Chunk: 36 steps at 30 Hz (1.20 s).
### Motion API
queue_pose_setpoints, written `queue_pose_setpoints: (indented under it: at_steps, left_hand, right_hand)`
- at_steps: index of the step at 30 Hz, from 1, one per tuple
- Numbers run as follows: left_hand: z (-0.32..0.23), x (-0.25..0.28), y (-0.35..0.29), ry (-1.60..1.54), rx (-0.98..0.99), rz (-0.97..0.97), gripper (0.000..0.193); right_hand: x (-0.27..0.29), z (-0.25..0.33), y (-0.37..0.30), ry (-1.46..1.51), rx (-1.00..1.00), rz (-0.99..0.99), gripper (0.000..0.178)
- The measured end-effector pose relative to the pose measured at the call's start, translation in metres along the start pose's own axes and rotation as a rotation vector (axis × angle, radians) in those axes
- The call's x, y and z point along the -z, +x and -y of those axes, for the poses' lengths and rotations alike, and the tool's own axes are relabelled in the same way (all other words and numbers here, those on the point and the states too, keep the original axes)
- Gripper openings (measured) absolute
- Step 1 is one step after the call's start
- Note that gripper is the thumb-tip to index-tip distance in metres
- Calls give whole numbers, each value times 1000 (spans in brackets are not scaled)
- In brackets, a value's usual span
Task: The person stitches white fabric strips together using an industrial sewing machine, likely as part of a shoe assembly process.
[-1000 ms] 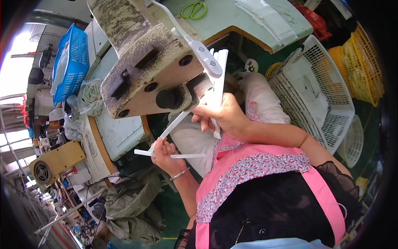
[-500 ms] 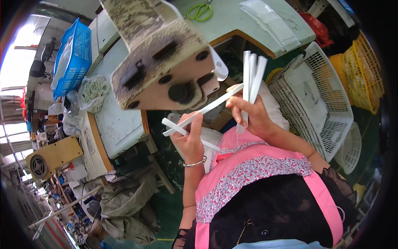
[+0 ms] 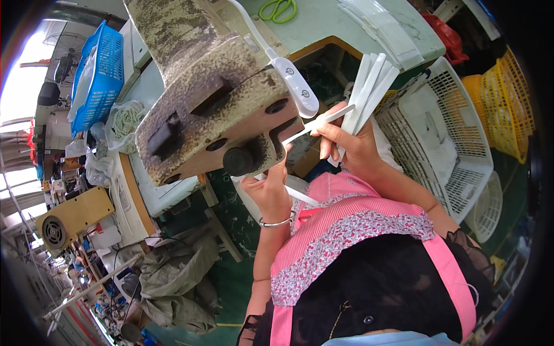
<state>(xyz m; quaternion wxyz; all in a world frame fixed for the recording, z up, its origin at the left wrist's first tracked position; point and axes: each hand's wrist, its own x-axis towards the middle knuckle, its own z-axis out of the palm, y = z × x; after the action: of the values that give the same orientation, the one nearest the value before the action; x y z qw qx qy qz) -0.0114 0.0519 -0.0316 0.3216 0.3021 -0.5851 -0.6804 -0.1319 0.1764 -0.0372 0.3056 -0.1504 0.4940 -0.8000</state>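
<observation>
The right hand is held up in front of the chest, with the forearm coming in from about 4 o'clock. Its fingers are curled shut around a bunch of white strips, which fan out toward 1 o'clock. One more white strip is pinched between the thumb and first finger and points toward 9 o'clock, at the sewing machine head.

The left hand is raised just under the machine, at 7 o'clock from the right hand, and its forearm rises almost straight up from 6 o'clock. A silver bangle is worn on the wrist. The fingers are bent around a thin white strip that sticks out toward 4 o'clock; how tightly it is held cannot be told.

A white lamp arm is seen over the machine. A white basket stands at 3 o'clock from the hands, with a yellow basket beyond it. Green scissors lie on the table at 12 o'clock. A blue basket is far off at 10 o'clock.
</observation>
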Motion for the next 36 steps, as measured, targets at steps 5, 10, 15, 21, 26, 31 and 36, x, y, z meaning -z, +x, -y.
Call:
queue_pose_setpoints:
  at_steps: [5, 10, 15, 21, 26, 31, 36]
  left_hand:
    - [-2, 1, 0, -221, 98, -83, 19]
    - [6, 14, 1, -297, 76, -150, 17]
    - [3, 24, 2, -331, 103, -148, 16]
    - [4, 34, 6, -344, 160, -134, 23]
    - [-10, 40, 23, -652, 305, -232, 36]
    - [-23, 48, 31, -654, -58, -518, 43]
    - [12, 34, -20, 205, -98, 303, 21]
  right_hand:
    - [-12, -5, 3, 43, 1, -33, 7]
    - [-22, -13, 0, 107, -45, -10, 10]
    - [-34, -12, -1, 108, -107, -2, 10]
    - [-41, -21, -3, 101, -147, -46, 10]
    - [-42, -18, -7, 48, -142, 0, 10]
    - [-16, -18, 0, 446, -155, -197, 47]
    - [-32, -14, 4, 491, -40, -146, 45]
